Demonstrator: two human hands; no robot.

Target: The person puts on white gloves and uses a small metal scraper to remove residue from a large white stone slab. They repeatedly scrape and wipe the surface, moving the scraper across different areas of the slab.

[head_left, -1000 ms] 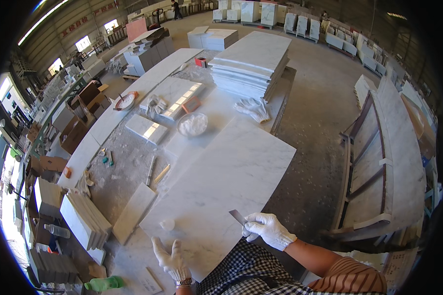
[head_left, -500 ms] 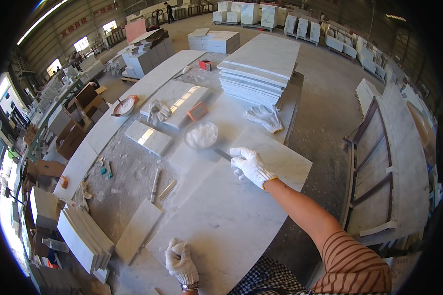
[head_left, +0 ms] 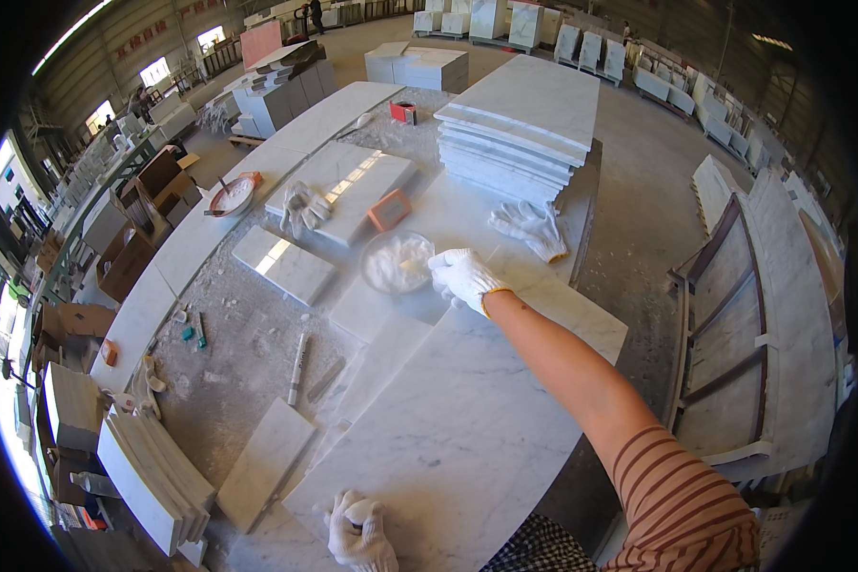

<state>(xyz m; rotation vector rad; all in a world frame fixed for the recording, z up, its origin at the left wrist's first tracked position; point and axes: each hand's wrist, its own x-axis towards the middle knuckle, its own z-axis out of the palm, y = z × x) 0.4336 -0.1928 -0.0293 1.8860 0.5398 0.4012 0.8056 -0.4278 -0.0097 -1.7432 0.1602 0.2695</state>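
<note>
My right hand (head_left: 462,278), in a white knit glove, is closed at the right rim of a round bowl (head_left: 370,282) of white powder or paste. The flat scraper in its grip is mostly hidden now; its dark blade shows in the earlier frame. A large grey-veined marble slab (head_left: 458,400) lies under my right forearm. On this slab's near left part rests my left hand (head_left: 360,532), also gloved, its fingers curled; whatever they may hold is hidden. An orange-rimmed block (head_left: 389,210) sits just behind the bowl.
Spare gloves (head_left: 529,229) lie near a tall stack of marble slabs (head_left: 515,143). Smaller marble pieces (head_left: 284,265) are left of the bowl. A white marker-like stick (head_left: 298,370) and a second bowl (head_left: 232,196) are on the dusty table. A slab rack (head_left: 725,324) stands right.
My right hand has moved left and slightly up to the bowl, its scraper now mostly out of sight. My left hand has shifted slightly down and right in the picture and stays curled.
</note>
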